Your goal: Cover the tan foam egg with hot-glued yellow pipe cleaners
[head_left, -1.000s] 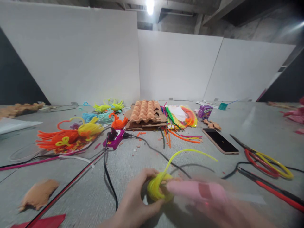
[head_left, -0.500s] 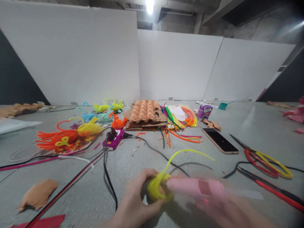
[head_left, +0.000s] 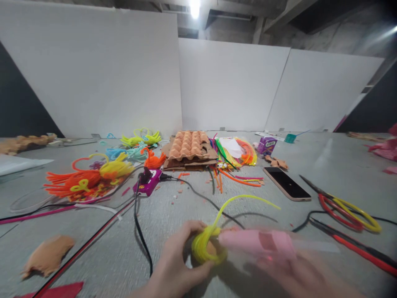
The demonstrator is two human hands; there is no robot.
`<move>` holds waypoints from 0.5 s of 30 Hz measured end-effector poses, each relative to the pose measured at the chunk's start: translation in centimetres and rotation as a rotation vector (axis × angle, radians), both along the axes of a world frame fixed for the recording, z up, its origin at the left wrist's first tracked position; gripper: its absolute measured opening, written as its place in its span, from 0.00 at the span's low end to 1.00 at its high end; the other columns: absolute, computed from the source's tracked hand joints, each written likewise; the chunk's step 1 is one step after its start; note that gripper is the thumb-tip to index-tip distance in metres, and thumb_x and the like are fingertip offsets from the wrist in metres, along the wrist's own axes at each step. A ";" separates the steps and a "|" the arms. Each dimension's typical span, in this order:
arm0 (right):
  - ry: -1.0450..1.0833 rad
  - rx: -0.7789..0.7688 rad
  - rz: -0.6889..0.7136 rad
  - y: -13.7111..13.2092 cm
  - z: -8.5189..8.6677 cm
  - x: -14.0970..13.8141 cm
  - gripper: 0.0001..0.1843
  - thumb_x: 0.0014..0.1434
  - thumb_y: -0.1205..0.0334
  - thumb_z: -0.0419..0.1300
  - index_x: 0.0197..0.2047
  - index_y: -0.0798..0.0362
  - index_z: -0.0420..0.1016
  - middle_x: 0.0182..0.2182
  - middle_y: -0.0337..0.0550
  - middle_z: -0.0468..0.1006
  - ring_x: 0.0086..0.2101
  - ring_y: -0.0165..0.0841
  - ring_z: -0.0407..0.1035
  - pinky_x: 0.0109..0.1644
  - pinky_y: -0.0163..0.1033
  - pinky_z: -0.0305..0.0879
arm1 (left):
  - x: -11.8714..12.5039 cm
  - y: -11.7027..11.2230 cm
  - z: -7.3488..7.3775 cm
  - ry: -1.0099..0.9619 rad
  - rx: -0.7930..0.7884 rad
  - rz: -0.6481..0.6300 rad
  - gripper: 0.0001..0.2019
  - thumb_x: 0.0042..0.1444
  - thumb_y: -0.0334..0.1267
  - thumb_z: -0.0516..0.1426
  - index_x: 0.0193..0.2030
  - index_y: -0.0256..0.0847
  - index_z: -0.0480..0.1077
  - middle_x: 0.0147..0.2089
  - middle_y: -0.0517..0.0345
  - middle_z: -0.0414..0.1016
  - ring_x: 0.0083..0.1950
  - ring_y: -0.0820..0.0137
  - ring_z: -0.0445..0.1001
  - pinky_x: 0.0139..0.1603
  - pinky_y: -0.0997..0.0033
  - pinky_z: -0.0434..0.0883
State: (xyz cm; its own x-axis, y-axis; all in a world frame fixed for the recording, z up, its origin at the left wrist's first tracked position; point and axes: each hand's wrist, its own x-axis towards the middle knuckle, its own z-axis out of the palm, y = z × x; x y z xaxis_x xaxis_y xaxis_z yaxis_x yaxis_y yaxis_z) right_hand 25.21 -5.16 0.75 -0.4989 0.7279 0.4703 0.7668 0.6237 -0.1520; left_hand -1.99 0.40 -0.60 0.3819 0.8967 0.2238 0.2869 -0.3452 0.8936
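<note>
My left hand (head_left: 176,265) pinches a coiled bundle of yellow pipe cleaner (head_left: 203,248) low in the middle of the view; one long yellow end arcs up and to the right. My right hand (head_left: 297,277) is blurred at the lower right and grips a pink glue gun (head_left: 257,244). The gun's tip touches the yellow coil.
On the grey table (head_left: 173,207) lie a purple glue gun (head_left: 148,182) with a black cord, an egg carton (head_left: 189,149), orange and yellow pipe-cleaner pieces (head_left: 89,178), loose pipe cleaners (head_left: 238,155), a phone (head_left: 287,183), scissors (head_left: 344,207) and red cables (head_left: 359,248).
Almost nothing has moved. The pink glue gun and the yellow coil have shifted slightly upward in the view; both hands keep their hold.
</note>
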 end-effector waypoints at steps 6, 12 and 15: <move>-0.307 0.372 0.040 0.3 -0.9 1.0 0.25 0.55 0.65 0.52 0.54 0.37 0.74 0.35 0.43 0.84 0.29 0.44 0.79 0.28 0.42 0.76 | 0.0 0.1 0.1 0.010 -0.017 0.002 0.20 0.42 0.27 0.60 0.44 0.43 0.67 0.45 0.54 0.75 0.47 0.62 0.75 0.50 0.63 0.71; -0.407 0.317 0.025 0.3 -1.8 1.2 0.24 0.54 0.64 0.55 0.54 0.39 0.75 0.35 0.46 0.84 0.29 0.46 0.79 0.29 0.48 0.77 | 0.1 0.2 0.1 0.012 -0.011 0.006 0.19 0.42 0.27 0.59 0.43 0.43 0.67 0.45 0.54 0.75 0.47 0.62 0.75 0.50 0.63 0.71; -0.225 0.191 -0.001 0.5 -1.9 1.1 0.20 0.57 0.61 0.56 0.52 0.35 0.76 0.33 0.40 0.84 0.29 0.40 0.79 0.33 0.41 0.77 | 0.1 0.1 0.2 0.009 -0.016 0.003 0.18 0.43 0.27 0.59 0.43 0.42 0.67 0.45 0.54 0.76 0.47 0.62 0.75 0.49 0.63 0.71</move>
State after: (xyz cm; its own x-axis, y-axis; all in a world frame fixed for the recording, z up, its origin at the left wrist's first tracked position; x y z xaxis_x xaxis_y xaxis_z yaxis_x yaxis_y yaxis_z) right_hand 26.29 -4.70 -1.15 -0.6053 0.6375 0.4766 0.7686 0.6239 0.1416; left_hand -1.93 0.52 -0.37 0.3813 0.9012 0.2063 0.2964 -0.3305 0.8961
